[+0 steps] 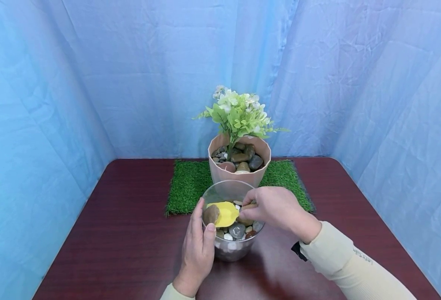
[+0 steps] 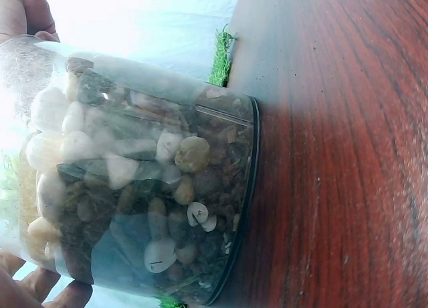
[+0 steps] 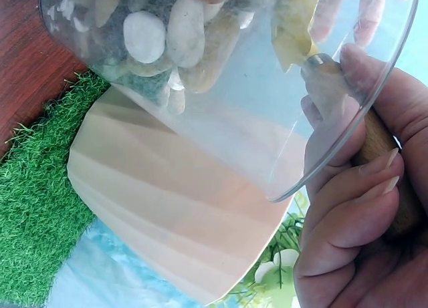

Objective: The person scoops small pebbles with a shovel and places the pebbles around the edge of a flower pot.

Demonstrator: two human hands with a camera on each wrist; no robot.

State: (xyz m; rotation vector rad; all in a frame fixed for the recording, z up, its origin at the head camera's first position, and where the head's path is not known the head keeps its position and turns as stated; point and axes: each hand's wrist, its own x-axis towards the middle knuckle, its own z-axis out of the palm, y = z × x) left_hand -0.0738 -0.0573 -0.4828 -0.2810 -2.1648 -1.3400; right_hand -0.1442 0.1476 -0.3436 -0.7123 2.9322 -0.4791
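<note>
A clear container point(image 1: 231, 253) of mixed pebbles stands near the middle of the table. My left hand point(image 1: 198, 252) grips its left side, thumb at the front and fingers along the outer wall. My right hand point(image 1: 276, 208) holds a small yellow trowel by its wooden handle point(image 3: 378, 147), over the container's right rim. The yellow blade point(image 1: 229, 213) lies inside the mouth, above the pebbles. A brown stone point(image 1: 211, 214) sits at the blade's left end, close to my left thumb. Through the wall, white pebbles point(image 3: 144, 37) and darker ones show.
Right behind the container stands a pink pot point(image 1: 239, 177) with stones and a white-flowered plant point(image 1: 239, 112). Under the pot lies a green turf mat point(image 1: 190, 187) on the dark red table point(image 1: 130, 233). Blue curtains point(image 1: 160, 83) hang around the table.
</note>
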